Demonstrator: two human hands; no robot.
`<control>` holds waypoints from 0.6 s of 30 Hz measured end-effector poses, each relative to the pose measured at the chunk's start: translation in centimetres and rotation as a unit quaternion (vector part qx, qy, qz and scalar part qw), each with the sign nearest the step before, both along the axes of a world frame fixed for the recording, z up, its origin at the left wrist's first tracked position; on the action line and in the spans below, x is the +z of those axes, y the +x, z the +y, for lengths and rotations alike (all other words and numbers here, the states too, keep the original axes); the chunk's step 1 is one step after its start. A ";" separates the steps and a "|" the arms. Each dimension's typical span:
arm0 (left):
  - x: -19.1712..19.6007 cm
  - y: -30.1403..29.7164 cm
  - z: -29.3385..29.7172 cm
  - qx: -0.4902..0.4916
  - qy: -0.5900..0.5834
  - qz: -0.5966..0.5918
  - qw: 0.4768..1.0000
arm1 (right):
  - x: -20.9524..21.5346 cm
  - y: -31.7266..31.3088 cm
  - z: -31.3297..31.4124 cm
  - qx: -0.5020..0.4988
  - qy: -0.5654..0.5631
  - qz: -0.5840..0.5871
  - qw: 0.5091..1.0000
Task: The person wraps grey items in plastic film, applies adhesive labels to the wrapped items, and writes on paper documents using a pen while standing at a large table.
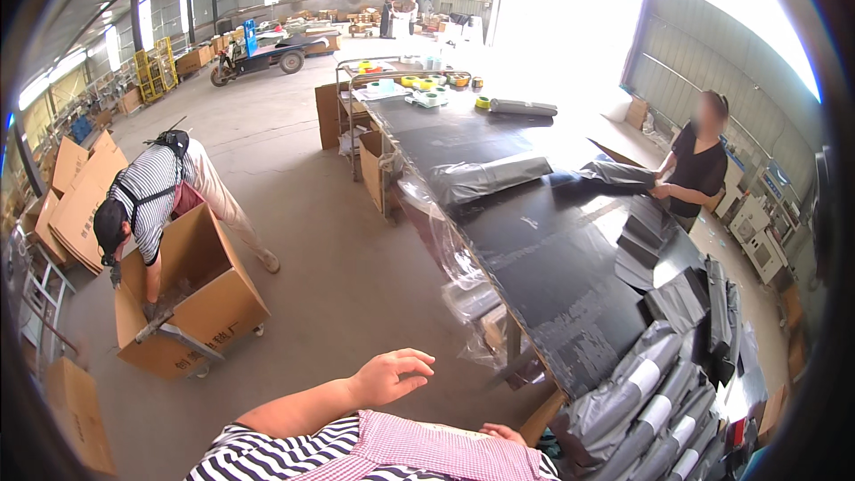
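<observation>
My left hand [392, 376] is held out in front of my checked apron [423, 445], its fingers stretched and slightly bent, with nothing in it. Only part of my right hand [505, 434] shows beside the apron; its visible fingers are extended and I see nothing in them. Close to it, at the near end of a long black-topped table [552, 267], lies a heap of grey plastic-wrapped packages [641, 392]. Farther up the table rests a larger grey package [490, 178]. Across from me, a person in black [701, 156] has hands on another grey package [619, 175].
At left, a person in a striped shirt [165, 178] bends into an open cardboard box [214, 289] on wheels. Flattened cartons [85, 200] lean behind. Tape rolls [423, 83] sit at the table's far end. A blue cargo tricycle [258, 53] stands farther back.
</observation>
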State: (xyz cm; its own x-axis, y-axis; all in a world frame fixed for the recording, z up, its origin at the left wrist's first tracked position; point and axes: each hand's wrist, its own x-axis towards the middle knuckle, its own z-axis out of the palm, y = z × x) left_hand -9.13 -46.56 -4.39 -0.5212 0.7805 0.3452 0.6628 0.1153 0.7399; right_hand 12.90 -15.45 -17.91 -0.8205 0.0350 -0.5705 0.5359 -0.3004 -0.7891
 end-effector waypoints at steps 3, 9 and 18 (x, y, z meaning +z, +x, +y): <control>-0.3 -4.8 -0.4 0.006 0.013 0.050 0.999 | 4.0 -9.2 0.3 0.039 0.042 0.057 0.997; -1.5 -15.2 -5.1 0.116 -0.095 -0.082 0.985 | 9.7 -30.7 1.4 -0.012 0.089 0.210 0.973; 0.1 -24.4 -11.5 0.339 -0.136 -0.259 0.894 | 22.8 -62.5 -2.0 0.179 0.280 0.434 0.838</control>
State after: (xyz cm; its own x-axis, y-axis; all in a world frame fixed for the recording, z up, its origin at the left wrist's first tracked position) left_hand -33.57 -58.06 -4.33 -0.9412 0.2432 -0.2344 -0.0510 0.5838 0.8103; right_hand -49.61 -17.40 4.92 -0.9331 -0.2387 0.2690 -0.3349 0.3044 -0.8917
